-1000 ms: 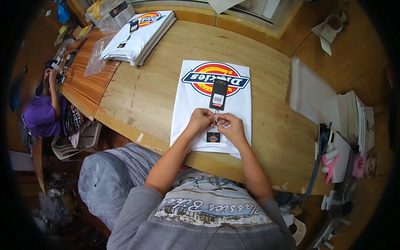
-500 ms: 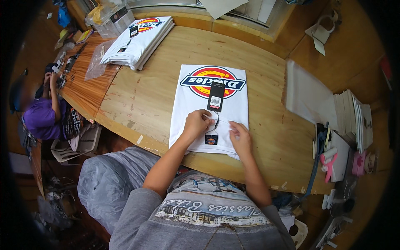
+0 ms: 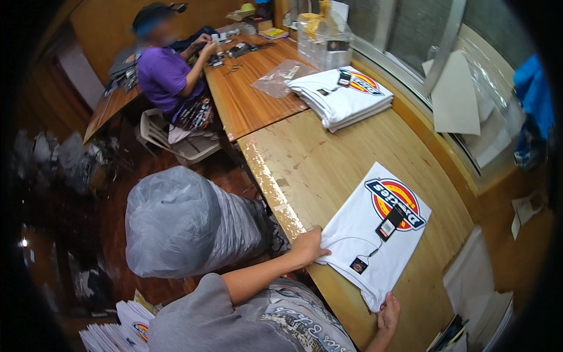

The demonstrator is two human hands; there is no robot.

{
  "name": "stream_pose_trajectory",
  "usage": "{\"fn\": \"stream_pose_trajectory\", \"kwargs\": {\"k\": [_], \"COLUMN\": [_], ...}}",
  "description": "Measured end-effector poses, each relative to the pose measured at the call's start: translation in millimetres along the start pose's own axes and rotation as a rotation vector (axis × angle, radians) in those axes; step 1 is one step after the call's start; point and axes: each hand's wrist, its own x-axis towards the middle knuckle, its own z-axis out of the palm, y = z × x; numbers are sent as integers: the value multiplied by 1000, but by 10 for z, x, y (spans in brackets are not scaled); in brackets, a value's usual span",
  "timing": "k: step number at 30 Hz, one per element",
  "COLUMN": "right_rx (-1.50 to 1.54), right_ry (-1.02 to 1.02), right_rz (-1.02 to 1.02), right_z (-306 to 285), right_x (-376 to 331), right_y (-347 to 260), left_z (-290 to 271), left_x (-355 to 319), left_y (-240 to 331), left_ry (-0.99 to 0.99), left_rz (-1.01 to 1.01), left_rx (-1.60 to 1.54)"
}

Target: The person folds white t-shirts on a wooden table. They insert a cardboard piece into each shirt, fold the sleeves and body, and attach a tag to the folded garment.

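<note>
A folded white T-shirt (image 3: 350, 224) lies on the wooden table, with a red, yellow and dark blue printed emblem (image 3: 390, 202) at its far end. My left hand (image 3: 309, 246) grips the shirt's near left corner, thumb on top. At the near right corner, my right hand (image 3: 388, 312) pinches the fabric between thumb and fingers. A black hang tag (image 3: 385, 229) rests partly over the emblem. Its thin cord runs to a small square black tag (image 3: 359, 266) near the collar edge.
Beyond lies a stack of folded white T-shirts (image 3: 352, 111), beside a clear plastic bag (image 3: 281, 78). A person in purple (image 3: 164, 79) works with small items at the far left. A large grey plastic sack (image 3: 170, 223) stands left of the table (image 3: 293, 158). Cards (image 3: 489, 322) lean at right.
The view has swung left. Both hands have left the cord area and taken hold of the shirt's near corners. The tags now lie flat on the shirt, untouched.
</note>
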Motion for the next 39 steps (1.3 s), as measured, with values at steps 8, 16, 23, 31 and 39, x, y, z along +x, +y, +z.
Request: {"fn": "stream_pose_trajectory", "kwargs": {"k": [8,16,23,31,39], "right_rx": [-268,91,-113,-104,76], "right_ry": [-75,-193,-142,-404,-380], "right_rz": [8,50,-223,-593,-129], "right_z": [289,483,1552,3410,4329], "right_x": [160,180,224,1662,3158], "right_y": [-228,-304,-1030,-2075,-1693], "left_z": [-31,-270,-1495,-3472,-3613], "left_x": [-2,135,343,1832,3906], "left_y": [-170,-399,-198,-117,-920], "left_ry": [-15,-161,74,808,560], "left_rz": [85,596,943,1041,479], "left_rx": [-262,-343,-212,-97,63]}}
